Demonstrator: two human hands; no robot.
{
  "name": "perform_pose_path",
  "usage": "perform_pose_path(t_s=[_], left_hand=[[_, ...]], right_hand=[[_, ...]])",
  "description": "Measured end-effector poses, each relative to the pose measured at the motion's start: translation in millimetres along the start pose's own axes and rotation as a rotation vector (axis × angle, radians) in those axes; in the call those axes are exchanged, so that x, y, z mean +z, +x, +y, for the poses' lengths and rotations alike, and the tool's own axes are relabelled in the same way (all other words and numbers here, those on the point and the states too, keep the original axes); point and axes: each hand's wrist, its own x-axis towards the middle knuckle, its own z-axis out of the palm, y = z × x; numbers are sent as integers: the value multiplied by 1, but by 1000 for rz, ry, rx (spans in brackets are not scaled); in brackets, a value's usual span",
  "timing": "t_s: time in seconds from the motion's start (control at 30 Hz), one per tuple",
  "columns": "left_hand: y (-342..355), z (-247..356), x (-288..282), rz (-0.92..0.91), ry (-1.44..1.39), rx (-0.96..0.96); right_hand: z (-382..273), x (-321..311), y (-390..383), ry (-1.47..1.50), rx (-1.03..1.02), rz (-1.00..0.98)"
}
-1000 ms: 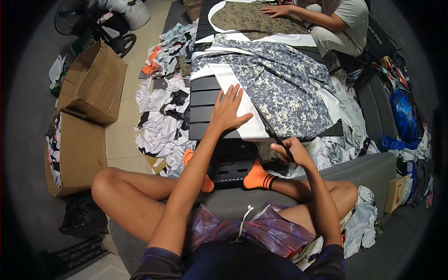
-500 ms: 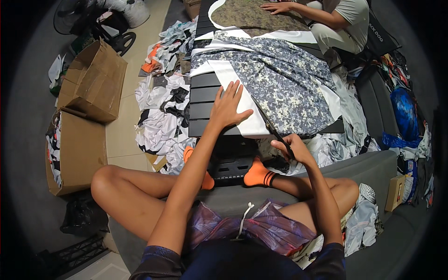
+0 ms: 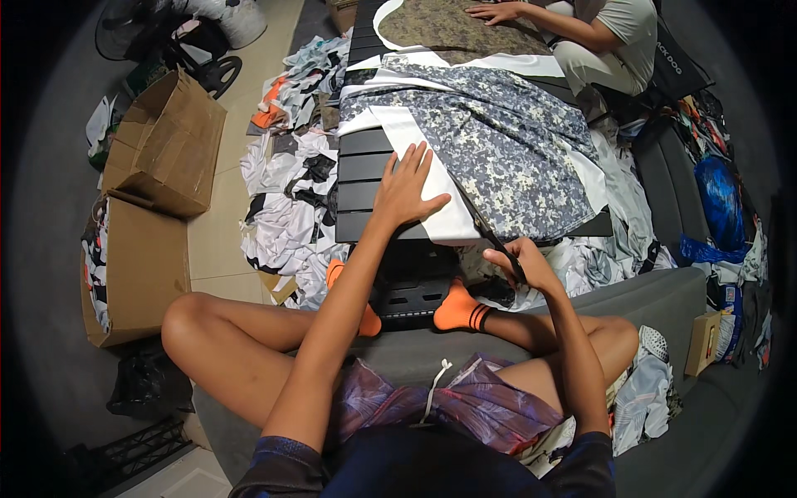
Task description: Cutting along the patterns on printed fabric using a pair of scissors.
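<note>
Grey camouflage-print fabric (image 3: 515,158) with a white border lies across the black slatted table (image 3: 359,178). My left hand (image 3: 407,189) rests flat on the white border, its fingers spread and pointing away from me. My right hand (image 3: 525,264) is closed round the handles of black scissors (image 3: 495,241) at the table's near edge. The blades run along the line where white meets print; how far they are parted I cannot tell. Beyond it, a brown-green camouflage piece (image 3: 465,31) lies at the table's far end, under the hand (image 3: 495,12) of another person.
White and black fabric scraps (image 3: 286,199) are heaped on the floor left of the table, and pale cloth (image 3: 594,261) is piled at its right. Two cardboard boxes (image 3: 149,266) stand further left. The other person (image 3: 610,50) sits at the far right. I sit on a grey sofa (image 3: 656,299).
</note>
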Motion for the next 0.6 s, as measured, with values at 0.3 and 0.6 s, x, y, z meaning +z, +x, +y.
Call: perform_pose_path(t_s=[0.3,0.6], left_hand=[[0,0,-1,-1,3,10],[-8,6,-4,1,19,-6]], right_hand=[[11,-6,-3,-13,-18,-74],[11,-3,0,32,-22,-150]])
